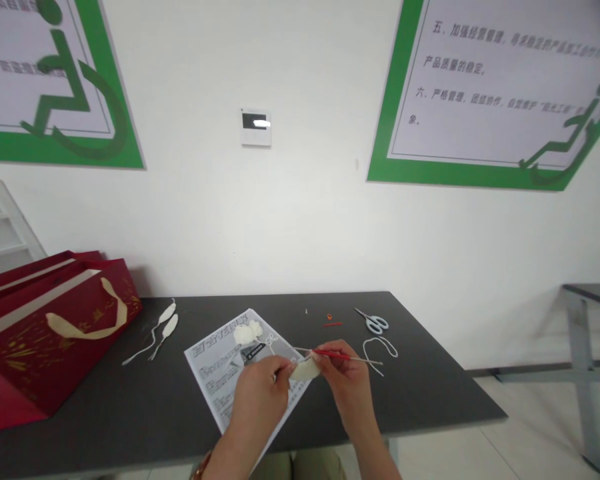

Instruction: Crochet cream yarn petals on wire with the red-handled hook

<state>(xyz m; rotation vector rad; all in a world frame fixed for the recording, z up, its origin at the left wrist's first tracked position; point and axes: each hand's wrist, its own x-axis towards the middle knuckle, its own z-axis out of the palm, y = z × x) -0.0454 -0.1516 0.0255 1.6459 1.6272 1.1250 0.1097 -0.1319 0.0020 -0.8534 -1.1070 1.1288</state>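
Note:
Between my two hands is a small cream crocheted piece (304, 371), curved along its lower edge. My left hand (260, 395) pinches its left end between thumb and fingers. My right hand (349, 385) grips a crochet hook with a red handle (336, 354), its thin metal shaft lying along the top edge of the piece. White yarn (387, 345) loops on the table to the right of my right hand. Under my hands lies a printed sheet (211, 373), with cream crocheted pieces (249, 332) and their yarn tails on it. The hook's tip is too fine to make out.
Blue-grey scissors (376, 324), a red needle-like stick (333, 324) and a small orange ring (329, 317) lie on the dark table (420, 393). Two leaf-shaped crocheted pieces (169, 327) lie left, beside red gift bags (80, 333). A white wall (300, 233) stands behind.

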